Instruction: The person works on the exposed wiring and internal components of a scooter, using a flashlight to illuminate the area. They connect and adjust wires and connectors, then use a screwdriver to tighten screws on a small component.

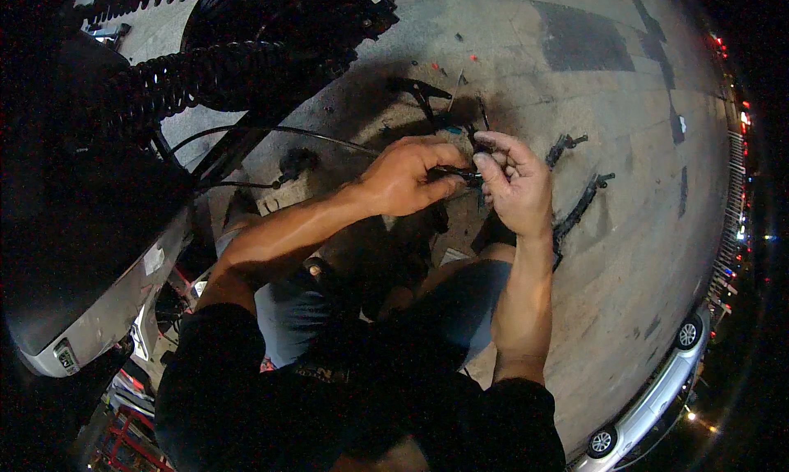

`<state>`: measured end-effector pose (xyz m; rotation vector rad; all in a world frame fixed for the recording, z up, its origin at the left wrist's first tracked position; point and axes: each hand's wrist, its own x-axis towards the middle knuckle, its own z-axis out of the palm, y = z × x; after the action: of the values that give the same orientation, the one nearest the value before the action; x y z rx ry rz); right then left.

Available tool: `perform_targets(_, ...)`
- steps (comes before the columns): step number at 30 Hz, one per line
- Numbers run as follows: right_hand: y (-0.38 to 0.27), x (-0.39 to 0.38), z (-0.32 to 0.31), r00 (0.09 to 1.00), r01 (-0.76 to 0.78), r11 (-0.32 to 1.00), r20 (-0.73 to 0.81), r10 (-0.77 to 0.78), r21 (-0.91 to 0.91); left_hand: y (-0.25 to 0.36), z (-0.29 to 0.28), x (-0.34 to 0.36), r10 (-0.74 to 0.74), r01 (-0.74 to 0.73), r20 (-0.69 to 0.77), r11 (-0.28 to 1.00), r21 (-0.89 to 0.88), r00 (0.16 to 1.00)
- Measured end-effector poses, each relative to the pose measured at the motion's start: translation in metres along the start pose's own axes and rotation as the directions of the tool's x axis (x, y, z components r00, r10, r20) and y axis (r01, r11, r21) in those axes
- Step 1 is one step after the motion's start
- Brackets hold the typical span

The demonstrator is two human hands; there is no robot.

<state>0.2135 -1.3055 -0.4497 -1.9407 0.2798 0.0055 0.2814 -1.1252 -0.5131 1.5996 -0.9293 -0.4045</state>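
Observation:
Both of my hands meet in front of me above the concrete. My left hand (411, 176) is closed, its thumb and fingers pinching a thin black cable-like piece (454, 172) that points to the right. A black cable (283, 130) runs from the vehicle at left toward this hand; where it passes behind the fingers is hidden. My right hand (519, 182) is closed beside the piece's tip, thumb and forefinger bent close together. What its fingers grip is too small and dark to make out. A thin dark rod (482, 112) shows just beyond them.
At left stands a vehicle with a dark coil spring (193, 73) and a pale bumper (107, 295). Dark metal parts (585, 194) lie on the ground at right, and a black bracket (421, 92) lies beyond my hands. A silver car (649, 394) is parked at far right.

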Motion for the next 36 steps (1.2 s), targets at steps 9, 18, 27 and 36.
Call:
perform_targets(9, 0.005, -0.003, 0.007, 0.999, -0.031, 1.000, -0.011, 0.031, -0.005, 0.003, -0.014, 0.004, 0.011, -0.009, -0.228, 1.000, 0.008, 0.974)
perform_targets(18, -0.010, -0.001, 0.005, 0.936, 0.335, 0.850, 0.043, -0.348, -0.406, 0.008, -0.023, 0.003, 0.041, -0.039, -0.078, 0.999, 0.027, 0.996)
perform_targets(27, -0.007, 0.012, 0.002, 0.933, 0.356, 0.881, 0.078, -0.350, -0.311, 0.012, -0.033, 0.002, -0.020, 0.010, -0.194, 0.999, -0.052, 0.981)
perform_targets(36, -0.022, 0.002, 0.004, 0.893, 0.448, 0.885, 0.114, -0.435, -0.129, 0.002, -0.032, 0.002, 0.095, -0.092, -0.110, 0.995, 0.031, 0.989)
